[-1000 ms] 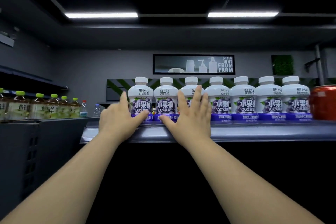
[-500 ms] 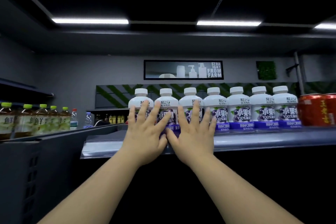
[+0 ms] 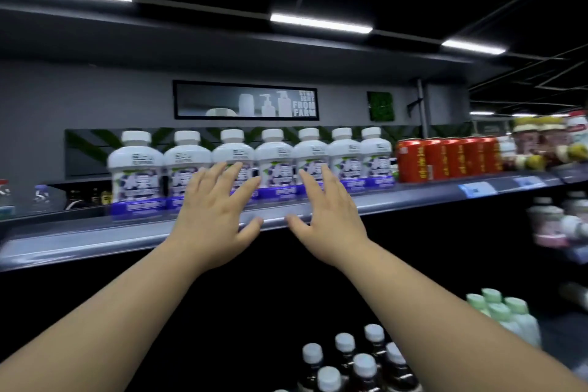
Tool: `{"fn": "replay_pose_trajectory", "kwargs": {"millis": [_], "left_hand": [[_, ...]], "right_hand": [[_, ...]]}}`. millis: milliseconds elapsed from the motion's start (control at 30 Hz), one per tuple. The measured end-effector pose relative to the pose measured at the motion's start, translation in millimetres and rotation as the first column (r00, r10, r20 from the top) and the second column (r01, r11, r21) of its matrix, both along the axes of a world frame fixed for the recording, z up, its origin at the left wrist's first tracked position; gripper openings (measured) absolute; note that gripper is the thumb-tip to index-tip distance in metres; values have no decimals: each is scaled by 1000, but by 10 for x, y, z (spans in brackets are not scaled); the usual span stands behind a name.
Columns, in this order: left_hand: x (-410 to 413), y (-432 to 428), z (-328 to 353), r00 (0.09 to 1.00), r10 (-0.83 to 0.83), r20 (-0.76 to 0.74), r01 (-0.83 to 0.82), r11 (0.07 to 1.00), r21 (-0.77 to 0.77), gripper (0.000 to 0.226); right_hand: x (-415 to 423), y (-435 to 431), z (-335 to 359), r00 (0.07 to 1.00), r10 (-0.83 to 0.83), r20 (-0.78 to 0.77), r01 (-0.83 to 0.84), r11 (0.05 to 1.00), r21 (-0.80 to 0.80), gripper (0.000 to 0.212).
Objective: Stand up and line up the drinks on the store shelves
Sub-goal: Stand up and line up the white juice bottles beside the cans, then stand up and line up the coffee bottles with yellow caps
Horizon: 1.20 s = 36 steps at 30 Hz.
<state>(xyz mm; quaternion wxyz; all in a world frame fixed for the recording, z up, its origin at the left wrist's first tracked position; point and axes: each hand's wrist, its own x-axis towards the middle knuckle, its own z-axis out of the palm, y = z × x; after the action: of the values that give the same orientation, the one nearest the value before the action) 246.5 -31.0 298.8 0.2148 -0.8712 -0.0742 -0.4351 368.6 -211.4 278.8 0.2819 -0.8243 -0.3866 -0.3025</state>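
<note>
Several white juice bottles with purple labels stand upright in a straight row along the top shelf. My left hand is spread flat in front of the third bottle, fingers apart, holding nothing. My right hand is spread the same way in front of the fifth bottle, a palm's width from the left hand. Both hands hover at the shelf's front lip; whether the fingertips touch the bottles is unclear through the blur.
Red cans stand in a row right of the white bottles, with jars beyond. Dark bottles with white caps and pale green bottles sit on lower shelves. Water bottles stand far left.
The view has swung to the right and down, bringing the lower shelves into sight. My hands slid right along the row and moved apart, from the first bottles to the middle ones.
</note>
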Motion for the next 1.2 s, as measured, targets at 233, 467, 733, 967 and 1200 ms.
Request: {"fn": "replay_pose_trajectory", "kwargs": {"millis": [233,467,733,967,1200], "left_hand": [[953,-1448,-80,953,-296,-59,259,901,-349,69],[1867,-2743,-163,827,-562,12,413,594,-690,58],[2665,-3453,-106,797,-603,9,414,536,-736,54],[3664,-3943,-75,728,-685,-36,490,557,-670,50],[4652,-4688,-76,671,-740,-31,563,537,-628,49]], "right_hand": [[707,-1692,-37,988,53,-147,-39,994,101,76],[1421,-3151,-123,976,82,-201,-51,986,157,73],[2215,-3691,-116,974,119,-194,-89,984,156,69],[3007,-4123,-106,984,37,-174,-3,981,192,62],[3833,-4938,-165,976,-41,-215,90,971,221,56]]}}
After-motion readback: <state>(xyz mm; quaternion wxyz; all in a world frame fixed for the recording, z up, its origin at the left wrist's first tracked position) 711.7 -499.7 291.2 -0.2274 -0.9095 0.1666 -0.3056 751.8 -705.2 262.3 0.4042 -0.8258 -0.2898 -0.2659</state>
